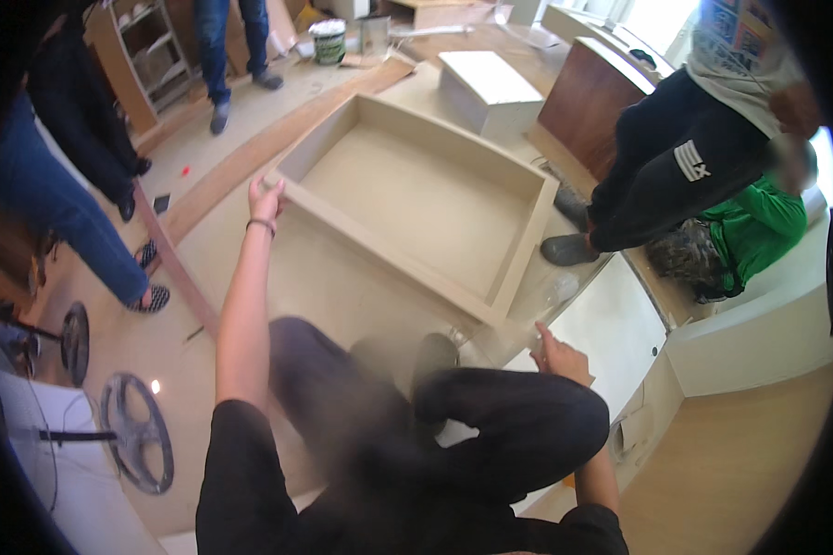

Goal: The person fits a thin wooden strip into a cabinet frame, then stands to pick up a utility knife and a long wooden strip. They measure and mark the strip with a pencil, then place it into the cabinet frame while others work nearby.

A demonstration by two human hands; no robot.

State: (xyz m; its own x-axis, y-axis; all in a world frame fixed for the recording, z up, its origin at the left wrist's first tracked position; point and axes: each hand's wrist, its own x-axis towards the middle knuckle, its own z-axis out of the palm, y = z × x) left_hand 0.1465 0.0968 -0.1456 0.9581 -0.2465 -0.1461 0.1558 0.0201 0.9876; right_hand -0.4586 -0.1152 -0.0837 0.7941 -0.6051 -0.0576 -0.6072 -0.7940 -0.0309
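A pale, glossy tiled floor (250, 277) spreads beneath everything. On it, at the right, a standing person in a light printed top and dark trousers (685, 153) is just beyond the work, and a crouching person in a green top (764, 222) is behind those legs. The biggest thing within reach is a shallow, rectangular, cream-coloured open box with low straight walls (379, 243); it lies in the middle, open side up, its near long wall slanting down to the right in front of the wearer's bent knees. A flat, smooth white panel (611, 319) lies to the right of its near corner. Beyond the box stand a reddish-brown wood-faced cabinet (583, 104) and, to its left, a smaller white rectangular block (491, 79). At the lower left is a dark spoked wheel (139, 430); far back is a white-and-green round bucket (328, 43).

The left hand (267, 196), with a thin dark band (263, 224) at the wrist, is closed on the box's left near corner, thumb over the rim. The right hand (562, 358) hovers over the white panel, near the box's right near corner, fingers partly curled and forefinger extended; it may hold something pale, but blur there leaves its grip uncertain.
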